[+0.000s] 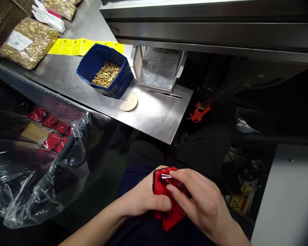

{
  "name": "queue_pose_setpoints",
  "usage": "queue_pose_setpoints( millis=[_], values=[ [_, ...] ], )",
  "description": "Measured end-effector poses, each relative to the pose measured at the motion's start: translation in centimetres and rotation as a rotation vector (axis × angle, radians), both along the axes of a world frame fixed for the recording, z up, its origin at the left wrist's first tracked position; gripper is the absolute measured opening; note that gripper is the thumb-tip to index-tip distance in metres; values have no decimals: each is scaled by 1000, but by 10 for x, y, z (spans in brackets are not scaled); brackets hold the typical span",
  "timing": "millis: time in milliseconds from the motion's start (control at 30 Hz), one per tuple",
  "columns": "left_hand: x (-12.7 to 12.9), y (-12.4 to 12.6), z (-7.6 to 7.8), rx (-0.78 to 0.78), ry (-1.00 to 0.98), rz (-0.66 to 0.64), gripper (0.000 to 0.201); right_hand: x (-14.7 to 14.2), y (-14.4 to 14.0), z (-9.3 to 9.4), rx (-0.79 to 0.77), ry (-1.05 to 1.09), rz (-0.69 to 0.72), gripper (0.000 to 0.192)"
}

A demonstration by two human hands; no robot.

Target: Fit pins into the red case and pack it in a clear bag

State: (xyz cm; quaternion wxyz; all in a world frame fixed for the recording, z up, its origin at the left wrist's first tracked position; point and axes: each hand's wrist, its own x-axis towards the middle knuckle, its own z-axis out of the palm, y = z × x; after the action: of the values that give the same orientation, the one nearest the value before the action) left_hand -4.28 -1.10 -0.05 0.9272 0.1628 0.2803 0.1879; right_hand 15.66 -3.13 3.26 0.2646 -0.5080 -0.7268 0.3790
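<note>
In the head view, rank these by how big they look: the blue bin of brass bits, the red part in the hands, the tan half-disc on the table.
1. blue bin, largest.
2. red part, smaller, though it is partly covered by the left hand and right hand and nearer the camera, so unsure.
3. tan half-disc, smallest.

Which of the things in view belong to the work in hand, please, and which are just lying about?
In hand: red plastic part, held by left hand and right hand.
Lying about: blue bin of brass pieces, yellow labels, white gloves, orange clamp.
</note>
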Motion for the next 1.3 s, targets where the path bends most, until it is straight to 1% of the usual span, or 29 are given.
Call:
queue_pose_setpoints(
  millis=[167,333,500,633,733,800,867,967,1067,1133,1200,1300],
  values=[
    [3,0,2,9,14,-7,84,1,0,-2,18,-13,7,33],
    [5,1,2,-17,33,-26,87,2,0,-3,33,-19,12,31],
    [8,4,-1,0,27,-33,73,4,1,-6,108,-31,5,34],
    [11,9,-2,5,26,-47,63,5,3,-9,115,-31,7,31],
    [12,13,0,56,26,-83,54,6,6,-11,125,-23,10,29],
    [13,15,1,85,28,-109,53,6,8,-12,103,2,5,26],
    [13,16,0,79,38,-112,56,7,11,-12,49,38,-16,23],
    [12,15,-2,53,36,-113,56,11,12,-11,-81,100,-112,17],
    [11,15,-3,48,20,-112,57,16,10,-10,-181,114,-210,15],
    [10,15,-3,36,10,-97,61,18,9,-11,-206,103,-216,16],
    [10,16,-3,21,-1,-91,64,17,6,-11,-209,92,-193,16],
    [10,17,-2,5,-9,-95,61,12,4,-11,-186,47,-169,14]
  ],
)
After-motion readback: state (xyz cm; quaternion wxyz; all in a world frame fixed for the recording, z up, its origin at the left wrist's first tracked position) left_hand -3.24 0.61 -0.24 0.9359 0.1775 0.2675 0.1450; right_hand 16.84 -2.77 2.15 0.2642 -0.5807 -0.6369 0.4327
